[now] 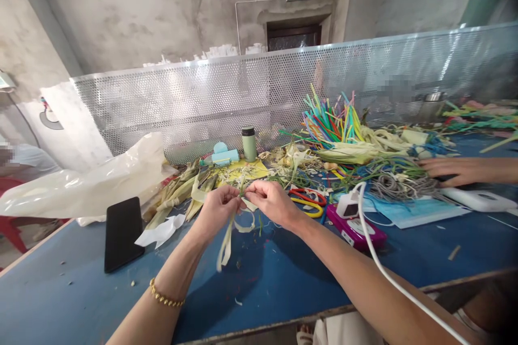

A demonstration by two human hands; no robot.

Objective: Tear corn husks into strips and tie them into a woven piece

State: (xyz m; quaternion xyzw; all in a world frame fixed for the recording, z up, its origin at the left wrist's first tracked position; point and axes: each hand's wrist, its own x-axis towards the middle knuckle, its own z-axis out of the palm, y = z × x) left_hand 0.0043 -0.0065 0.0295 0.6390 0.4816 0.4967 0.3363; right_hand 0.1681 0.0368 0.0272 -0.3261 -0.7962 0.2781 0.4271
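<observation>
Over the blue table (pixel 275 275), my left hand (pixel 219 209) and my right hand (pixel 272 202) meet fingertip to fingertip. Both are closed in a pinch on a pale corn husk strip (pixel 225 250). One end of it dangles below my left fingers, and a thin curl hangs between the hands. A bit of green shows just above the pinch; my fingers hide how the pieces join. Behind my left hand lies a pile of dry corn husks (pixel 178 194). Past my right hand are red-handled and yellow-handled loops, perhaps scissors (pixel 309 199).
A black phone (pixel 123 234) lies left, beside a large plastic bag (pixel 89 186). A green bottle (pixel 249 144) stands behind. To the right are a purple box (pixel 356 229) with a white cable, a blue mask (pixel 416 213), coloured stems (pixel 332 121) and another person's hand (pixel 453 171).
</observation>
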